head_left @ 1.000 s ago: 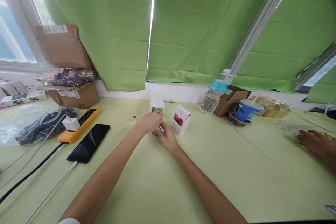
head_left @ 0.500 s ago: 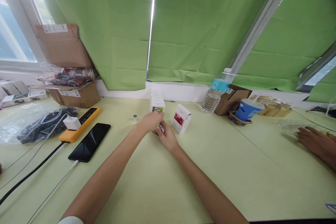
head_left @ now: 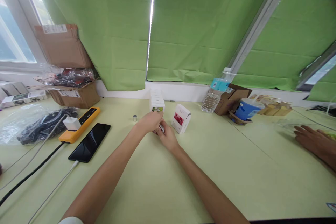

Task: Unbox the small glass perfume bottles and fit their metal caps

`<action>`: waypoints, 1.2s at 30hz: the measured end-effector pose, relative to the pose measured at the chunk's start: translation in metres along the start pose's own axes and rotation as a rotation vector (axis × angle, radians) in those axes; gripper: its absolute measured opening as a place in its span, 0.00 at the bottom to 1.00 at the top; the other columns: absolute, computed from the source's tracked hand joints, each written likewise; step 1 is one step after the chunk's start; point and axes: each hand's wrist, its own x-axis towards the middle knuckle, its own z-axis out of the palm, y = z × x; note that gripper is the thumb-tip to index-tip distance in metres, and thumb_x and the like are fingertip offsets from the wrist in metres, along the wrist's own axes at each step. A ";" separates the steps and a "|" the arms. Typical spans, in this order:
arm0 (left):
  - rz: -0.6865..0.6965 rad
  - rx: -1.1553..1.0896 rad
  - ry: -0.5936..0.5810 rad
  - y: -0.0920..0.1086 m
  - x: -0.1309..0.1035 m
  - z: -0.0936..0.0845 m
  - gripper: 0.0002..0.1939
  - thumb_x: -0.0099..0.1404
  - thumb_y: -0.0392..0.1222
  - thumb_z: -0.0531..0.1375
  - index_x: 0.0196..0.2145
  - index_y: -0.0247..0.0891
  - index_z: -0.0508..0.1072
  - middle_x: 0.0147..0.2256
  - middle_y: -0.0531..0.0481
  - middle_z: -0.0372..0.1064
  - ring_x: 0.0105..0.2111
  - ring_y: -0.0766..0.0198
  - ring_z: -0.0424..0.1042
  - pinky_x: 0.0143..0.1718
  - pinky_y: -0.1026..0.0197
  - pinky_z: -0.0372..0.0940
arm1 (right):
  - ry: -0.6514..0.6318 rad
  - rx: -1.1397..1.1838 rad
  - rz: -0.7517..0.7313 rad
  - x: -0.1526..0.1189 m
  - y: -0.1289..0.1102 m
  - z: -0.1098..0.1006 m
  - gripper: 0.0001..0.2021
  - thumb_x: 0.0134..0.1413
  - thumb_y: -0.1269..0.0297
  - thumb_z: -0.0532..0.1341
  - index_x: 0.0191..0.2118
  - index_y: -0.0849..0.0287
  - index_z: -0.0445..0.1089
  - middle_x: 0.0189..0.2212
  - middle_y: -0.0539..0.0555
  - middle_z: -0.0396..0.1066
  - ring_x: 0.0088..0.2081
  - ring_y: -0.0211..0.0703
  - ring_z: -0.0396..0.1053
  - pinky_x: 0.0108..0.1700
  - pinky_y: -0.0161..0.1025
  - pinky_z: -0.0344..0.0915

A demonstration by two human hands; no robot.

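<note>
My left hand (head_left: pixel 150 121) and my right hand (head_left: pixel 167 135) meet at the middle of the table. Between their fingers is a small shiny silvery object (head_left: pixel 162 128), mostly covered, which both hands grip. Just behind my left hand stands a row of white boxes (head_left: pixel 156 98), the front one with a green picture. To the right of my hands a white box with a red fruit picture (head_left: pixel 179 118) stands upright. A small silver cylinder (head_left: pixel 134 118) stands on the table left of my left hand.
On the left lie a black phone (head_left: pixel 89 142), an orange power strip (head_left: pixel 67 136), cables, a bagged black item and an open carton (head_left: pixel 78 94). Back right are a water bottle (head_left: pixel 212 99), a blue cup (head_left: pixel 247 109) and a brown box. Another person's hand (head_left: pixel 312 140) rests far right.
My hands have barely moved and still grip the silvery object. The other person's hand at the far right has shifted slightly left.
</note>
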 end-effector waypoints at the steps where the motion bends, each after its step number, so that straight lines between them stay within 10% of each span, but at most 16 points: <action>1: 0.000 -0.001 0.001 0.000 0.000 0.000 0.09 0.68 0.36 0.49 0.40 0.34 0.68 0.37 0.39 0.71 0.35 0.56 0.73 0.32 0.60 0.63 | 0.000 -0.001 0.001 0.000 0.000 0.000 0.16 0.59 0.55 0.54 0.49 0.56 0.64 0.36 0.55 0.75 0.35 0.50 0.72 0.37 0.40 0.64; 28: -0.017 -0.105 0.082 -0.001 -0.001 0.002 0.12 0.69 0.41 0.49 0.36 0.37 0.69 0.35 0.42 0.72 0.33 0.58 0.72 0.31 0.61 0.63 | -0.013 0.030 0.016 0.001 -0.001 -0.002 0.14 0.59 0.56 0.55 0.44 0.58 0.66 0.33 0.54 0.75 0.31 0.46 0.71 0.32 0.38 0.63; 36: 0.067 -0.557 0.033 -0.022 -0.003 -0.002 0.07 0.58 0.43 0.59 0.30 0.37 0.74 0.26 0.50 0.71 0.26 0.63 0.70 0.26 0.64 0.60 | -0.035 0.181 0.007 -0.001 -0.010 -0.008 0.11 0.57 0.55 0.58 0.39 0.57 0.69 0.34 0.52 0.75 0.36 0.45 0.71 0.38 0.38 0.65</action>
